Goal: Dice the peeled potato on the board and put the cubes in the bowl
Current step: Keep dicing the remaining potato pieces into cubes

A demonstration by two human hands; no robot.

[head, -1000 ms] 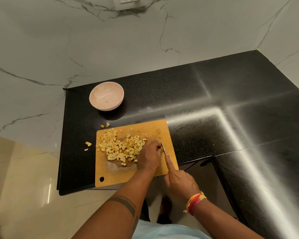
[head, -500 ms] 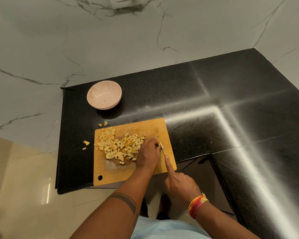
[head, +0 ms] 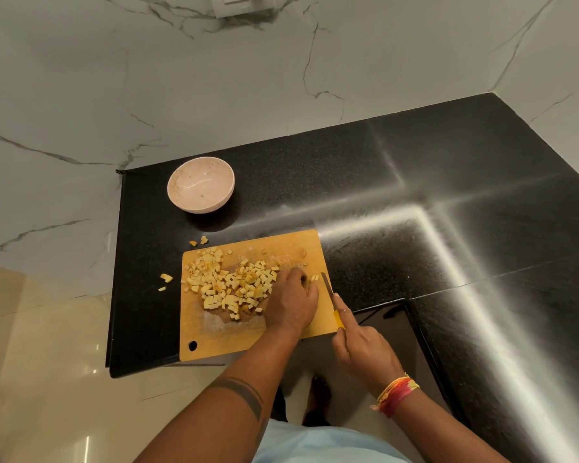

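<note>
A person's left hand (head: 293, 304) curls over a last bit of potato at the right end of a rectangular orange-brown wooden chopping board (head: 221, 339) on the black speckled tabletop (head: 398, 182), its grip clenched on the piece, while the right hand (head: 365, 354) grasps a yellow-handled knife (head: 332, 300), forefinger along the blade. Pale yellow potato cubes (head: 229, 284) heap the board's middle (a few strays (head: 166, 278) lie on the tabletop beside it). The round pale pink bowl (head: 199, 185) stands apart, behind the board's left corner
</note>
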